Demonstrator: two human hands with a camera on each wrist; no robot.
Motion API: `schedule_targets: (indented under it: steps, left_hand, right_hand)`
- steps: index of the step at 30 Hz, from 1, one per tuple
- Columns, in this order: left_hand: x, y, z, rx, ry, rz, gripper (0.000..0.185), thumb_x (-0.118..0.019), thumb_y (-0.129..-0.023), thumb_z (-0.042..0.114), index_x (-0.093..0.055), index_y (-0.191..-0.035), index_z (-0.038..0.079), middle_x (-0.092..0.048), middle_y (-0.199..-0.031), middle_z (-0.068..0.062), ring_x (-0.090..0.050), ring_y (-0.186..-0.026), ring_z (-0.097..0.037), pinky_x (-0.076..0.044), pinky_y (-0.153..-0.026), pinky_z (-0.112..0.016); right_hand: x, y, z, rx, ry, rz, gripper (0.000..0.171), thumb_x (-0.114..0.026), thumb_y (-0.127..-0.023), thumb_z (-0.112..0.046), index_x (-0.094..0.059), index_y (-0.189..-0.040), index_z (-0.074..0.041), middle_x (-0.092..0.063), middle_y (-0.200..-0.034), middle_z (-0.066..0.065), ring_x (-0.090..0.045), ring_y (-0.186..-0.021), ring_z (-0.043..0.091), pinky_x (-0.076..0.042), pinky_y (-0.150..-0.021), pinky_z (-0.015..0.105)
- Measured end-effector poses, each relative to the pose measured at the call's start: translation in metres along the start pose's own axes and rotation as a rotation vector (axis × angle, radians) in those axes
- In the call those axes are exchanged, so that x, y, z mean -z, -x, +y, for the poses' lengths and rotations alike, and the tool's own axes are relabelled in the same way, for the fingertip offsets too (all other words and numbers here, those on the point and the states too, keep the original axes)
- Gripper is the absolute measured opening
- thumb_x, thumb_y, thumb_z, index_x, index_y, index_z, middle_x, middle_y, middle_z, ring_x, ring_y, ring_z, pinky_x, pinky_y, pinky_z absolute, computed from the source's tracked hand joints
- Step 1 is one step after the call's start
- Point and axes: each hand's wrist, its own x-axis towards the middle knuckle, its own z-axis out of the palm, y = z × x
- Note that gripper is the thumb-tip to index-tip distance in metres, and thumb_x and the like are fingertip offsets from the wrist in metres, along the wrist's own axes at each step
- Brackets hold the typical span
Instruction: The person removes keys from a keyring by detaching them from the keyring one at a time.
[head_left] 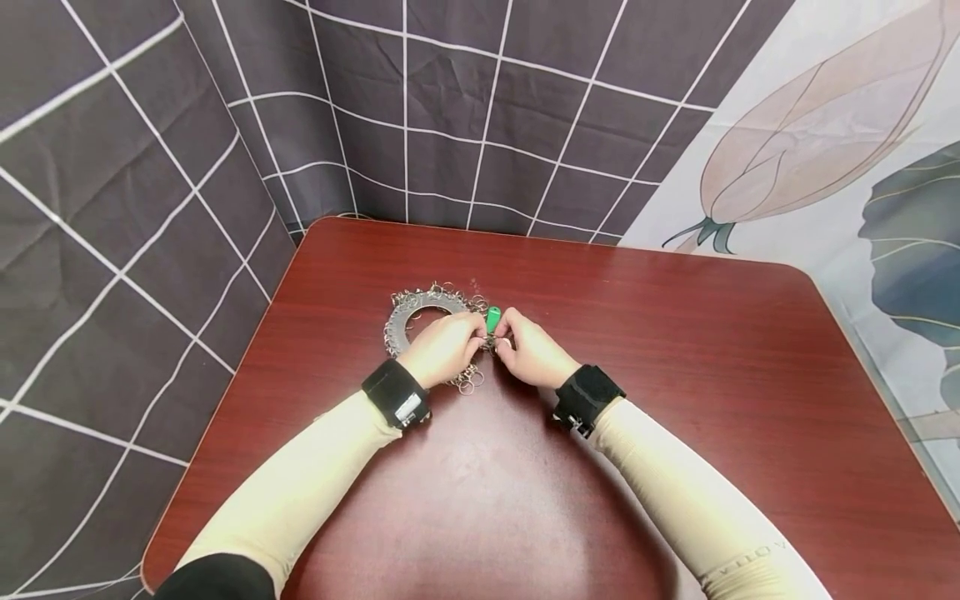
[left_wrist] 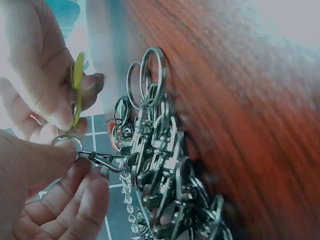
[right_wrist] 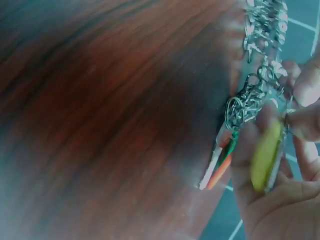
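- The left hand [head_left: 444, 346] is pinching a small metal split ring [left_wrist: 66, 144] between thumb and fingers; its grip is narrow and closed on that ring.
- A swivel clasp [left_wrist: 102, 160] is hanging from the split ring and leading into a dense bunch of metal clasps and rings [left_wrist: 160, 165].
- The right hand [head_left: 531, 350] is pinching a green tag [head_left: 492, 318], its grip narrow on the flat piece, thumb on one face and fingers on the other.
- In both wrist views the tag is looking yellow-green, and it is sitting just beside the split ring, between the two hands.
- Whether the tag is already joined to the ring cannot be told.
- The two hands are touching or nearly touching, just on the near side of the keyring bunch [head_left: 427, 321].
- That bunch is lying in a rough circle on the desk [head_left: 675, 375], partly under the left hand.
- Both arms are wearing cream sleeves [head_left: 300, 483] and black wrist straps [head_left: 395, 393].
- Beyond the desk, behind the bunch, a dark grid-patterned cloth [head_left: 450, 108] is hanging.
- To the right of the bunch, past the desk's edge, a pale cloth with a flower print [head_left: 825, 125] is showing.
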Motion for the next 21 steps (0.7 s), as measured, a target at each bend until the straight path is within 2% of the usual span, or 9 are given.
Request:
schedule_targets:
  steps: [5,9,12,14,17,21]
  left_hand:
    - [0.002,-0.003,0.001,0.015,0.099,0.036,0.004,-0.058,-0.093,0.009,-0.061,-0.096,0.009,-0.061,-0.085,0.000,-0.059,-0.077,-0.014,-0.049,-0.071,-0.029]
    - [0.005,-0.004,0.004,0.032,0.156,0.068,0.006,-0.059,-0.092,0.007,-0.058,-0.098,0.009,-0.058,-0.080,0.000,-0.054,-0.070,-0.013,-0.046,-0.064,-0.028]
    - [0.006,-0.005,0.005,0.032,0.176,0.070,0.008,-0.059,-0.093,0.007,-0.056,-0.101,0.008,-0.056,-0.080,0.001,-0.053,-0.070,-0.013,-0.045,-0.063,-0.027]
    - [0.005,-0.006,0.005,0.040,0.177,0.067,0.009,-0.059,-0.094,0.008,-0.056,-0.102,0.008,-0.056,-0.080,0.002,-0.053,-0.070,-0.012,-0.044,-0.063,-0.027]
    - [0.003,-0.008,0.003,0.073,0.176,0.061,0.011,-0.060,-0.094,0.009,-0.059,-0.104,0.009,-0.059,-0.082,0.002,-0.055,-0.071,-0.011,-0.045,-0.064,-0.026]
    - [0.001,-0.009,0.000,0.102,0.159,0.060,0.009,-0.062,-0.093,0.011,-0.066,-0.101,0.011,-0.065,-0.088,0.001,-0.057,-0.074,-0.012,-0.047,-0.068,-0.028]
  right_hand:
    - [0.000,-0.001,0.003,-0.150,-0.192,-0.027,0.012,-0.054,-0.088,-0.003,-0.046,-0.096,-0.007,-0.054,-0.064,0.003,-0.056,-0.048,0.015,-0.045,-0.054,0.029]
    - [-0.002,-0.001,0.007,-0.185,-0.288,-0.004,0.012,-0.051,-0.089,-0.004,-0.044,-0.099,-0.005,-0.056,-0.067,0.008,-0.057,-0.048,0.021,-0.046,-0.056,0.031]
    - [-0.005,0.000,0.010,-0.191,-0.301,0.023,0.017,-0.056,-0.090,-0.008,-0.043,-0.101,-0.006,-0.055,-0.072,0.008,-0.055,-0.057,0.019,-0.043,-0.061,0.029]
    - [-0.006,0.001,0.011,-0.175,-0.285,0.030,0.023,-0.061,-0.090,-0.011,-0.041,-0.101,-0.007,-0.050,-0.072,0.006,-0.050,-0.060,0.017,-0.040,-0.060,0.028]
    - [-0.008,0.001,0.013,-0.098,-0.220,0.032,0.031,-0.066,-0.091,-0.013,-0.038,-0.103,-0.007,-0.043,-0.071,0.002,-0.043,-0.062,0.015,-0.036,-0.058,0.028]
    - [-0.008,0.001,0.012,0.054,-0.075,0.055,0.026,-0.059,-0.096,-0.009,-0.036,-0.106,-0.003,-0.047,-0.074,0.003,-0.048,-0.063,0.015,-0.040,-0.061,0.029]
